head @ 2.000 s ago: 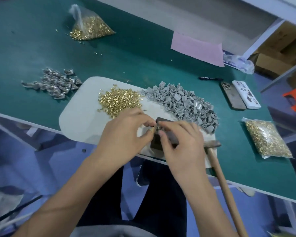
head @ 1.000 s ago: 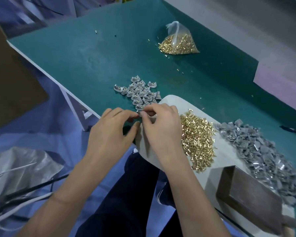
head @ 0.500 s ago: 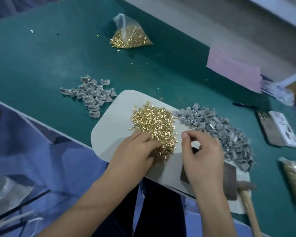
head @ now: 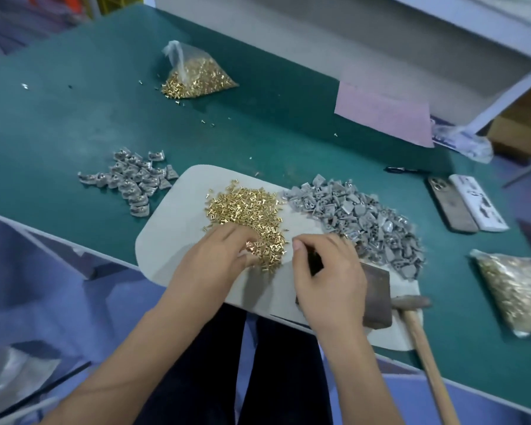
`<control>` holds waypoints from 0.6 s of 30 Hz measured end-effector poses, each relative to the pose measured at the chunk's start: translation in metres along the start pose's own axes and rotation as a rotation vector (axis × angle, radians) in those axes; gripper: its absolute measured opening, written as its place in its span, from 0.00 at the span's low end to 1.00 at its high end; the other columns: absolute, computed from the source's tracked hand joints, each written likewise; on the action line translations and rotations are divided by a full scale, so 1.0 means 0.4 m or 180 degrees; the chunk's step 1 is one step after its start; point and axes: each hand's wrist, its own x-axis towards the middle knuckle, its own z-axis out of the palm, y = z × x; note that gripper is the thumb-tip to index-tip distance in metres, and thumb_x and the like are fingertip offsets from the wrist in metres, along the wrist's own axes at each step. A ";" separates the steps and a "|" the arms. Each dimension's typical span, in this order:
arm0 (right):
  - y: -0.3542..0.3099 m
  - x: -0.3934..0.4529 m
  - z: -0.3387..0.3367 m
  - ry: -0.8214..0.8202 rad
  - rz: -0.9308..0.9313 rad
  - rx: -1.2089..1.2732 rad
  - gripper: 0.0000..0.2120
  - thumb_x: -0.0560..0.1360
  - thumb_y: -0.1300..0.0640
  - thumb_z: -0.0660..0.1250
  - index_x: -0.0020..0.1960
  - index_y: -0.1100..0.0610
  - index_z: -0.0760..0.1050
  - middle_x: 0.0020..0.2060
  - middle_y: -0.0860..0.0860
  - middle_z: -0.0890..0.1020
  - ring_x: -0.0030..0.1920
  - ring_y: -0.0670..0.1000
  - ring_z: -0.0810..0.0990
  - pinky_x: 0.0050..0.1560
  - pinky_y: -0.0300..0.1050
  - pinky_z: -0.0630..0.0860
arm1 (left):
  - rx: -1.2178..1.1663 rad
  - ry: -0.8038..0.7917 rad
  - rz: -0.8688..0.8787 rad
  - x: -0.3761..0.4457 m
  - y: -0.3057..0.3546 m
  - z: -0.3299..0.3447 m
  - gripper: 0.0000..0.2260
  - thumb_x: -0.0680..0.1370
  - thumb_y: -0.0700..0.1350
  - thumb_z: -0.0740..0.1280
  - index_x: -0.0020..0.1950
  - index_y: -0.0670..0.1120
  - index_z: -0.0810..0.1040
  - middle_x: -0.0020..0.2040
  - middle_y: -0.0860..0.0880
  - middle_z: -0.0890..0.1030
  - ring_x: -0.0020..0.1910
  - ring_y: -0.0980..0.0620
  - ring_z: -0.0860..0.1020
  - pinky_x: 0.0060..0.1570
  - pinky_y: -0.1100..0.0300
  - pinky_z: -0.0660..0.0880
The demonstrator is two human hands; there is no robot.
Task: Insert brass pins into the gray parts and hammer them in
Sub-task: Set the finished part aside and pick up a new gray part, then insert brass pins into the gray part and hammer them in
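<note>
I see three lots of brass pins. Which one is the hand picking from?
The loose pile on the pale mat, under the left hand. The other two lots sit in plastic bags, untouched.

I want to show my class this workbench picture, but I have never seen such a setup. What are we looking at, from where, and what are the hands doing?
One camera worn on the person's head looks down at a green table. On a pale mat lie loose brass pins and gray parts; a hammer rests to the right. The left hand pinches at the pins. The right hand hovers, fingers curled, over a dark block; whether it holds anything is unclear.
</note>
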 end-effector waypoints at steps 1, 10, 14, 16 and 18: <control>-0.007 0.001 0.001 0.0008 -0.0027 -0.0120 0.08 0.80 0.48 0.64 0.50 0.47 0.82 0.44 0.40 0.81 0.49 0.47 0.75 0.48 0.46 0.73 | -0.0042 0.0135 -0.0072 -0.009 -0.005 -0.001 0.10 0.78 0.47 0.71 0.59 0.50 0.79 0.52 0.57 0.75 0.52 0.53 0.73 0.48 0.53 0.74; -0.013 -0.006 0.006 -0.0114 -0.0282 -0.0575 0.06 0.78 0.47 0.68 0.46 0.45 0.82 0.40 0.40 0.81 0.46 0.49 0.72 0.48 0.48 0.73 | 0.0022 0.0296 -0.0107 -0.034 -0.010 -0.008 0.03 0.77 0.42 0.72 0.46 0.50 0.82 0.43 0.56 0.77 0.46 0.55 0.72 0.46 0.58 0.70; -0.017 -0.007 0.004 -0.0144 -0.0200 -0.0522 0.05 0.78 0.49 0.69 0.45 0.45 0.82 0.39 0.40 0.81 0.46 0.49 0.72 0.48 0.50 0.73 | -0.0116 0.0259 -0.0190 -0.033 -0.008 -0.016 0.03 0.77 0.43 0.72 0.47 0.50 0.79 0.43 0.56 0.76 0.46 0.54 0.73 0.47 0.51 0.74; -0.018 -0.008 0.003 -0.0188 -0.0195 -0.0539 0.05 0.78 0.49 0.68 0.45 0.45 0.82 0.39 0.40 0.81 0.46 0.50 0.72 0.49 0.51 0.73 | -0.0149 0.0210 -0.0163 -0.035 -0.001 -0.022 0.02 0.78 0.45 0.70 0.49 0.51 0.78 0.44 0.57 0.77 0.47 0.54 0.73 0.47 0.51 0.75; -0.015 -0.010 0.001 -0.0283 -0.0272 -0.0622 0.05 0.77 0.49 0.68 0.45 0.45 0.82 0.40 0.40 0.82 0.46 0.50 0.72 0.49 0.52 0.74 | -0.0052 0.0180 -0.0031 -0.043 0.011 -0.023 0.02 0.79 0.48 0.69 0.51 0.53 0.79 0.47 0.58 0.78 0.49 0.55 0.74 0.47 0.52 0.74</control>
